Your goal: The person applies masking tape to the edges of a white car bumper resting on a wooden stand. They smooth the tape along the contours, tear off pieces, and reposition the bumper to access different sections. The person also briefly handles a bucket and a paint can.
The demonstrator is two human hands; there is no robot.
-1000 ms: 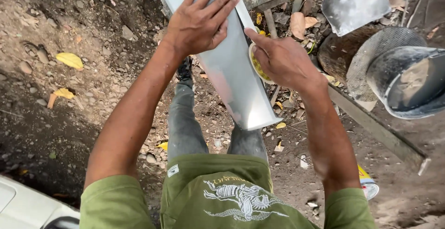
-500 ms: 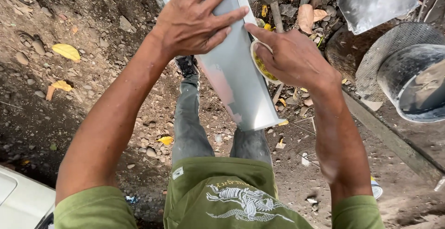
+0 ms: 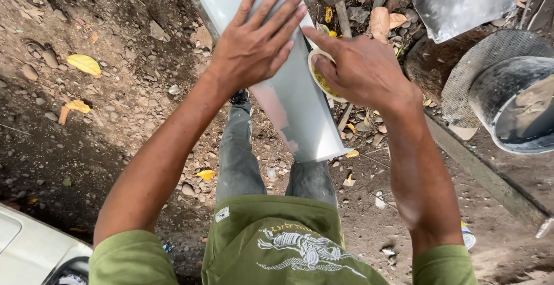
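Sheet-metal strip (image 3: 300, 117) is lying slanted above the dirt ground (image 3: 115, 117), over the person's knees. Left hand (image 3: 257, 45) is pressing flat on it, fingers spread — not gripping. Right hand (image 3: 360, 68) is curling around a small round container (image 3: 318, 74) with yellow inside, just beside the strip's right edge.

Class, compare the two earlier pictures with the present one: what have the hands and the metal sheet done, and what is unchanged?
Very little moved. The left hand stays pressed flat, fingers spread, on the metal sheet; it has drifted slightly up the sheet. The right hand remains at the sheet's right edge, over a small round container with yellow contents. Nothing was taken hold of or let go. The grey tub is unchanged.
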